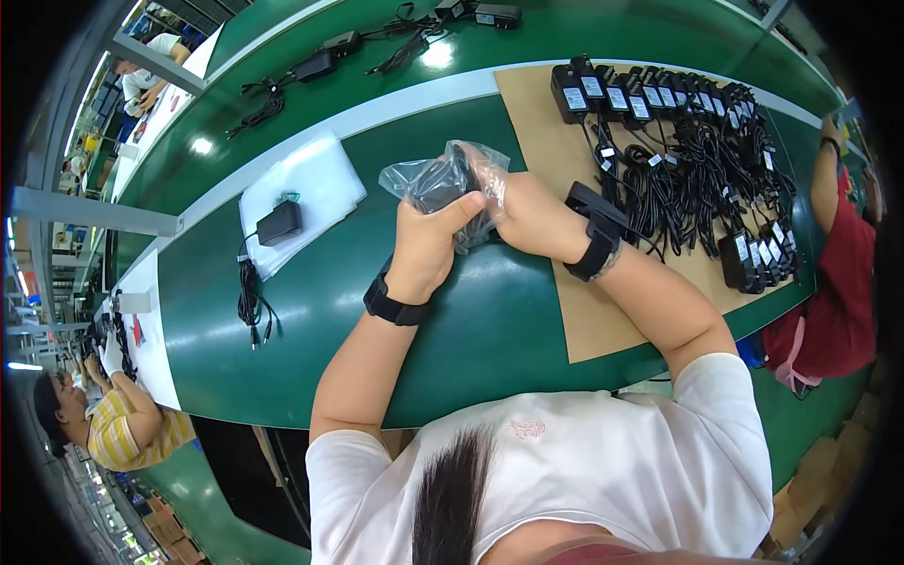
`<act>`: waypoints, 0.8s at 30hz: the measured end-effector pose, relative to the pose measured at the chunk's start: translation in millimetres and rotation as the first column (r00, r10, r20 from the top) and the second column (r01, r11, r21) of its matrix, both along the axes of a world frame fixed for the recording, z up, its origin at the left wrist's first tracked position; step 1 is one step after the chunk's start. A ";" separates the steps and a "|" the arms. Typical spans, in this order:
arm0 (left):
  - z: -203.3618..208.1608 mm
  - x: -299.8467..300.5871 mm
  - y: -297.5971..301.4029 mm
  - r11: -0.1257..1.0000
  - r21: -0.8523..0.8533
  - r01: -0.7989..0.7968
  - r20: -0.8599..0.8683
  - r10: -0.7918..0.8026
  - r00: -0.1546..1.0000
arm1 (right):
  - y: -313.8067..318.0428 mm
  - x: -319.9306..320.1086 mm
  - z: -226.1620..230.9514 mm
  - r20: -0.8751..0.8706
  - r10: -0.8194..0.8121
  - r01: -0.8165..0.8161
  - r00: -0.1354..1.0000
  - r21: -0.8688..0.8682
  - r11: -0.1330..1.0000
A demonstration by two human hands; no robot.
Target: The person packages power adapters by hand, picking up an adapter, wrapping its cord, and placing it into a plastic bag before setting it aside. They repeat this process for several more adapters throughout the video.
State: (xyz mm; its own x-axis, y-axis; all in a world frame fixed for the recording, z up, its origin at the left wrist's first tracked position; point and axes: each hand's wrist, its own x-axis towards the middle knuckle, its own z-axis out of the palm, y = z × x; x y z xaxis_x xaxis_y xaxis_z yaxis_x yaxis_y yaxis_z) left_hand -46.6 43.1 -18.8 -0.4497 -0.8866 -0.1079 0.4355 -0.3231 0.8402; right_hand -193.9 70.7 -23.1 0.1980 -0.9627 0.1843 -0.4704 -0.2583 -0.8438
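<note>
Over the middle of the green table, a clear plastic bag (405, 177) is between my two hands, with a dark thing (439, 192) showing through it that looks like a power adapter. My left hand (424, 247) is closed on the bag's near side, thumb pressed across it. The fingers of my right hand (535, 217) reach into or behind the plastic and are partly hidden, closed around the bag's right side. To the left, a black power adapter (280, 224) rests on a stack of clear plastic bags (325, 179), its bundled cable (249, 290) hanging onto the table.
Brown cardboard (593, 320) covers the table's right part and bears rows of black power adapters (617, 99) with tangled cables (678, 188). More adapters (315, 64) lie on the green surface beyond the pale ledge (405, 104). Co-workers sit at left and right.
</note>
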 end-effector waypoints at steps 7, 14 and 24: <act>-6.5 -2.6 -2.6 0.995 -0.074 0.072 -0.020 -0.074 0.997 | -9.0 -14.3 9.8 -0.243 -0.046 -0.005 0.969 -0.207 0.978; -2.4 10.5 -24.9 0.987 0.161 -0.012 -0.274 0.056 0.960 | -10.1 -6.8 -3.4 0.437 -0.118 0.126 0.892 0.009 0.992; 2.3 10.3 -17.7 0.987 0.152 -0.060 -0.282 0.101 0.954 | -2.1 -1.7 1.9 0.174 -0.175 0.238 0.969 -0.472 0.849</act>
State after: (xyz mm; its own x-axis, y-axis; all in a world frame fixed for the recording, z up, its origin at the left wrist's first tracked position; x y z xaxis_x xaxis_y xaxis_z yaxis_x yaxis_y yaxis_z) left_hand -36.3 25.4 -16.6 -0.4079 -0.9064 -0.1101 0.6818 -0.3826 0.6235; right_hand -195.6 68.5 -21.2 -0.0488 -0.7598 0.6484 -0.4623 -0.5582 -0.6889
